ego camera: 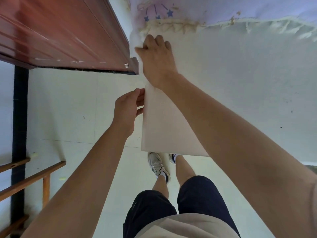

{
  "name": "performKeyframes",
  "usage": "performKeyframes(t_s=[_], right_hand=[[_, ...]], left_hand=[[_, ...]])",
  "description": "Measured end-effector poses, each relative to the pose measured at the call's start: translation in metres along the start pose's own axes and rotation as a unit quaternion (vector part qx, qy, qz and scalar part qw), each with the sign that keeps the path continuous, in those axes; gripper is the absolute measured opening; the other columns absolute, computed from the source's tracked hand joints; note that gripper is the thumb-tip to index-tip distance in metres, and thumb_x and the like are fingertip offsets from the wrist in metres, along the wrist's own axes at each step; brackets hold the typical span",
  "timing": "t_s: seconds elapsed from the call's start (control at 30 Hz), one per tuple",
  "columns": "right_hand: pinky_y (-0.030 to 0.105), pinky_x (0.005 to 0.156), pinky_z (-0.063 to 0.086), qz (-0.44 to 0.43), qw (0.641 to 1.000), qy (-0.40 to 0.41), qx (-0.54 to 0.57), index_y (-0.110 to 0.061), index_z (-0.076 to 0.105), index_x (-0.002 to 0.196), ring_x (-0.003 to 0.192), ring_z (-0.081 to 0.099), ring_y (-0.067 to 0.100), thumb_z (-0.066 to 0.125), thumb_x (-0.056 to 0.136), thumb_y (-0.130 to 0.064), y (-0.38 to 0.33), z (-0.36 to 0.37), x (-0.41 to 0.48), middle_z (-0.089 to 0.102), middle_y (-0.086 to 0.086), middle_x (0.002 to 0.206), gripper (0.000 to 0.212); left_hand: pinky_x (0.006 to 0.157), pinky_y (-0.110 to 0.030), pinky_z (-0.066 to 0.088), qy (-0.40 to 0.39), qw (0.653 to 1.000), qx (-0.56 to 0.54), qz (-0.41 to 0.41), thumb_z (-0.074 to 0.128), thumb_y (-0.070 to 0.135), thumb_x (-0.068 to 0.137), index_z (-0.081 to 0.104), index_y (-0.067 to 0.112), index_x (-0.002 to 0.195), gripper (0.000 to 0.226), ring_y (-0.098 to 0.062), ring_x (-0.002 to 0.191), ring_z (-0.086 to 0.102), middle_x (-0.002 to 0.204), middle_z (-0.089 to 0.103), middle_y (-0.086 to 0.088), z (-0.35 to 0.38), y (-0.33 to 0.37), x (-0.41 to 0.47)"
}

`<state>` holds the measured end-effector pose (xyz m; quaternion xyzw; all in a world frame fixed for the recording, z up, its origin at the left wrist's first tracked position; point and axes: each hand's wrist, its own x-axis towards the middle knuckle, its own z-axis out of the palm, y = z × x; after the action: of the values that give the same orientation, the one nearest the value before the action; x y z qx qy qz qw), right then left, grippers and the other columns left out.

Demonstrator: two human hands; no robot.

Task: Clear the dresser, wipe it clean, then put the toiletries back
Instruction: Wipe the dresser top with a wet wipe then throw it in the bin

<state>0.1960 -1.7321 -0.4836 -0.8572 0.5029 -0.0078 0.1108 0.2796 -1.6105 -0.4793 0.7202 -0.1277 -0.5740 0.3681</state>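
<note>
The white dresser top fills the right half of the view, bare apart from several small dark specks. My right hand is at its far left corner with the fingers curled round what looks like a white cloth; the cloth blurs into the white wall behind it. My left hand is beside the dresser's left edge, its fingertips touching the side panel. No toiletries are in view.
A purple cloth with blue stars and a frayed hem lies along the back of the dresser. A red-brown door stands at the upper left. A wooden rack is at the lower left, and my feet are on the pale tiled floor.
</note>
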Motion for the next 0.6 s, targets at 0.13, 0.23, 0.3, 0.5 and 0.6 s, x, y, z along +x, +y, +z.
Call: performKeyframes(t_s=[0.13, 0.23, 0.3, 0.5, 0.6], right_hand=[[0.041, 0.086, 0.043, 0.035, 0.995, 0.079, 0.058, -0.015, 0.064, 0.119, 0.103, 0.055, 0.032, 0.045, 0.088, -0.003, 0.055, 0.004, -0.011, 0.06, 0.014, 0.113, 0.038], [0.043, 0.081, 0.041, 0.203, 0.967, 0.154, -0.014, -0.027, 0.064, 0.099, 0.097, 0.056, 0.033, 0.046, 0.091, -0.024, 0.13, -0.009, -0.043, 0.061, 0.014, 0.106, 0.02], [0.043, 0.085, 0.04, 0.294, 0.945, 0.141, -0.034, -0.025, 0.062, 0.123, 0.104, 0.053, 0.037, 0.038, 0.093, -0.026, 0.173, -0.022, -0.067, 0.055, 0.014, 0.119, 0.038], [0.047, 0.085, 0.046, 0.323, 0.934, 0.153, 0.002, -0.022, 0.064, 0.123, 0.105, 0.055, 0.038, 0.041, 0.095, -0.015, 0.142, -0.021, -0.063, 0.055, 0.015, 0.115, 0.036], [0.044, 0.084, 0.043, 0.172, 0.98, 0.096, -0.011, -0.027, 0.059, 0.13, 0.106, 0.053, 0.035, 0.044, 0.094, -0.013, 0.072, -0.005, -0.08, 0.054, 0.014, 0.121, 0.042]], left_hand=[[0.077, -0.031, 0.052, -0.004, 1.0, 0.008, 0.0, 0.046, 0.023, 0.101, 0.073, 0.012, 0.108, 0.03, -0.013, 0.088, 0.07, 0.1, 0.075, -0.002, -0.003, -0.004, 0.002], [0.075, -0.029, 0.053, 0.004, 1.0, 0.009, 0.017, 0.047, 0.022, 0.1, 0.073, 0.012, 0.105, 0.028, -0.013, 0.088, 0.07, 0.099, 0.075, -0.001, -0.001, -0.007, 0.0], [0.073, -0.026, 0.054, 0.016, 0.999, 0.013, 0.035, 0.052, 0.02, 0.096, 0.074, 0.012, 0.099, 0.024, -0.012, 0.085, 0.07, 0.095, 0.075, -0.001, 0.003, -0.007, -0.003], [0.073, -0.024, 0.056, 0.011, 0.997, 0.05, 0.062, 0.047, 0.023, 0.099, 0.074, 0.018, 0.093, 0.028, -0.01, 0.084, 0.069, 0.095, 0.075, -0.001, 0.003, -0.005, -0.014], [0.076, -0.034, 0.057, 0.013, 0.991, 0.098, 0.093, 0.046, 0.03, 0.097, 0.073, 0.013, 0.088, 0.033, -0.013, 0.081, 0.066, 0.093, 0.073, -0.006, 0.0, -0.016, -0.024]])
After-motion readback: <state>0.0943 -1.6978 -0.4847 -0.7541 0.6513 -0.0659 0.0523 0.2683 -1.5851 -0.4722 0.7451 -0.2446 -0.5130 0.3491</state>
